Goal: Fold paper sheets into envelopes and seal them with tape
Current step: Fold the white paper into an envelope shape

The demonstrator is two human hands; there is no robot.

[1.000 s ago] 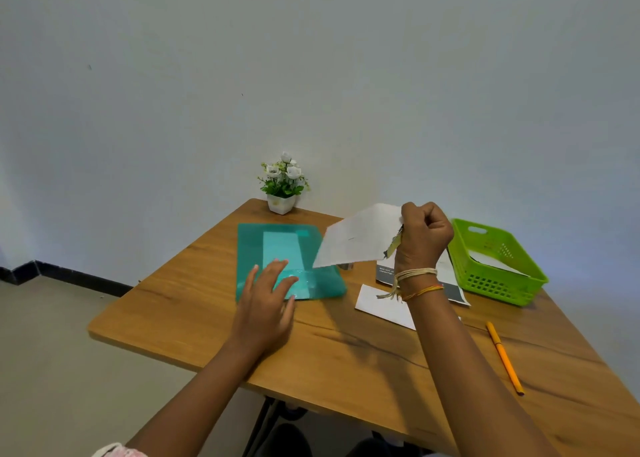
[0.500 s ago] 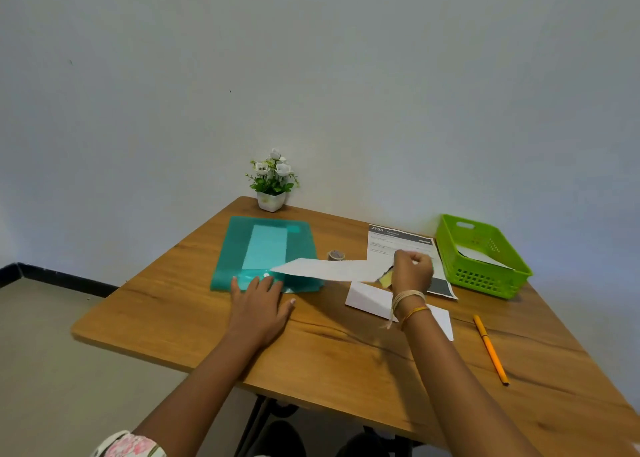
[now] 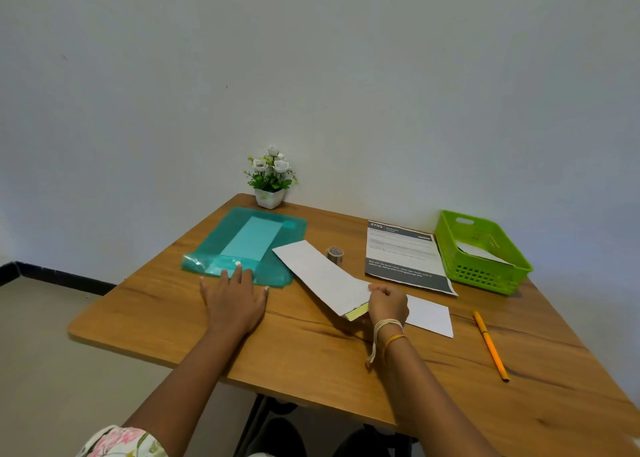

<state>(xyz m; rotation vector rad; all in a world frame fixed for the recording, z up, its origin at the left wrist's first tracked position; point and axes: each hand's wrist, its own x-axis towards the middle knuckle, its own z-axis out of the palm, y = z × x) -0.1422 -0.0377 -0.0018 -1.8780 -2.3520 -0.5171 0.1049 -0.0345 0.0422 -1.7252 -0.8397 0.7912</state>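
The right hand point(image 3: 388, 302) pinches the near end of the folded paper sheet point(image 3: 323, 274), which slants away toward the tape roll point(image 3: 335, 255), low over the table point(image 3: 311, 345), likely for creasing. The left hand point(image 3: 235, 299) lies open and flat, empty, its fingertips on the teal plastic folder point(image 3: 221, 245), apparently steadying it.

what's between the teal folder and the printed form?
Head view: the white folded sheet, pinched at its near end by the right hand, and the tape roll just behind it, lie between the teal folder and the printed form.
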